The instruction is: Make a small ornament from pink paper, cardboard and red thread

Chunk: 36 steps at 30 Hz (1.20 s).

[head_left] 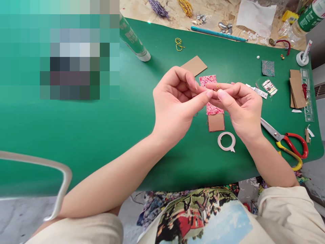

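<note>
My left hand [175, 98] and my right hand [241, 105] meet above the green table, thumbs and fingertips pinched close together. A tiny gold-coloured piece [218, 86] shows at the fingertips of my right hand; its kind is too small to make out. Whatever my left fingertips grip is hidden. Beneath the hands lies red-and-white patterned fabric [214, 109], partly covered by them. A brown cardboard square [216, 122] with a red edge adjoins it. Nearer to me is a roll of narrow white tape [219, 145].
Large scissors [279, 135] with red and yellow handles lie by my right forearm. A green tube-shaped bottle [135, 40] stands at the back left. Cardboard pieces [297, 89] and a clear ruler [309, 113] are at the right edge. A blue pencil [218, 34] lies behind.
</note>
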Tool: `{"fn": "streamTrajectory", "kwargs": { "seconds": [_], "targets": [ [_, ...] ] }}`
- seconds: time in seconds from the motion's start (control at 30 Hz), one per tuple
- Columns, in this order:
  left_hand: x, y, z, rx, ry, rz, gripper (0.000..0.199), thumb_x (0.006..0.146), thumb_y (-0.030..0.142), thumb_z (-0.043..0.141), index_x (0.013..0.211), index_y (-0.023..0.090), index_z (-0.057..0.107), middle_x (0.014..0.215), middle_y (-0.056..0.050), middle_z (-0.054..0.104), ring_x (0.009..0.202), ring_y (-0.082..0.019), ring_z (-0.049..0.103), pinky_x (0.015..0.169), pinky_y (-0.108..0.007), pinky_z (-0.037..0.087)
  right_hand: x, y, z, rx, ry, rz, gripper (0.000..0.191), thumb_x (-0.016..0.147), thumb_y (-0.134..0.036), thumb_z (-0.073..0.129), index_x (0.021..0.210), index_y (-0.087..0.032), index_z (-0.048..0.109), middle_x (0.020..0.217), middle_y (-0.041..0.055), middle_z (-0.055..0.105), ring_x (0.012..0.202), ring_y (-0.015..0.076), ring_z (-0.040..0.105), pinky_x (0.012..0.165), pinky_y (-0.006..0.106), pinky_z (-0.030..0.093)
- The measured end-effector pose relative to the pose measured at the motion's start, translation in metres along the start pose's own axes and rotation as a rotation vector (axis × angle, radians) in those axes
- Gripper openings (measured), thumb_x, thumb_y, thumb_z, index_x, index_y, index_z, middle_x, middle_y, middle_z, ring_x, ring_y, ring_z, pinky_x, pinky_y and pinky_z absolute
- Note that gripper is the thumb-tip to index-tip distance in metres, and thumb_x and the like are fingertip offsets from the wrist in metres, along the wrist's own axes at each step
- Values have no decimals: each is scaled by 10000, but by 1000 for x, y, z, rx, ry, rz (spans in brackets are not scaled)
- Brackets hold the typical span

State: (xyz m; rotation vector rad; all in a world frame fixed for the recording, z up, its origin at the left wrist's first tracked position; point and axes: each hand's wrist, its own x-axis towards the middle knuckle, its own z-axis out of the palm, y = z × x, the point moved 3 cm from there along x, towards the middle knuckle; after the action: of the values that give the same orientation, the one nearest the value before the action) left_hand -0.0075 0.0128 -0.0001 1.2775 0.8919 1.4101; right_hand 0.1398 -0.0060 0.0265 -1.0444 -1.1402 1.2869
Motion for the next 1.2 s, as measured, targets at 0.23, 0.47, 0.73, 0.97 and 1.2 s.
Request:
{"fn": "streamTrajectory", "kwargs": {
  "seconds": [0.23, 0.47, 0.73, 0.97, 1.2],
  "targets": [
    [1, 0, 0, 25, -10, 26, 393, 780, 479, 854, 824, 243, 543, 771, 28, 697, 832, -195, 751, 722, -381, 633, 1, -1, 0, 15, 3, -8, 374, 767, -532, 822, 729, -228, 607, 990, 21, 797, 1138, 242, 746, 975, 439, 656],
    [0, 0, 1, 43, 4, 65, 373, 802, 492, 831, 831, 249, 550, 767, 28, 685, 799, -187, 744, 707, -387, 630, 0, 0, 0, 10, 14, 10, 381, 757, -544, 826, 728, -229, 614, 1003, 25, 797, 1214, 259, 713, 989, 443, 651],
    [-1, 2, 3, 113, 30, 127, 421, 793, 542, 820, 842, 250, 521, 763, 25, 674, 787, -181, 732, 680, -356, 609, 2, 0, -2, 6, 6, 6, 403, 721, -559, 845, 717, -224, 620, 992, 26, 799, 1123, 247, 752, 971, 437, 658],
    [-6, 8, 8, 286, 130, 308, 359, 836, 487, 785, 812, 243, 523, 740, 34, 651, 762, -173, 724, 584, -300, 557, 4, 0, -4, -5, -10, 12, 428, 705, -577, 847, 703, -225, 604, 962, 14, 794, 1069, 229, 766, 973, 437, 653],
    [-5, 4, 2, 390, 106, 534, 227, 837, 325, 788, 774, 278, 575, 758, 41, 711, 665, -169, 695, 545, -323, 521, 5, 1, -5, -11, -35, 24, 439, 709, -584, 842, 705, -225, 589, 980, 29, 793, 1071, 228, 757, 971, 444, 652]
  ]
}}
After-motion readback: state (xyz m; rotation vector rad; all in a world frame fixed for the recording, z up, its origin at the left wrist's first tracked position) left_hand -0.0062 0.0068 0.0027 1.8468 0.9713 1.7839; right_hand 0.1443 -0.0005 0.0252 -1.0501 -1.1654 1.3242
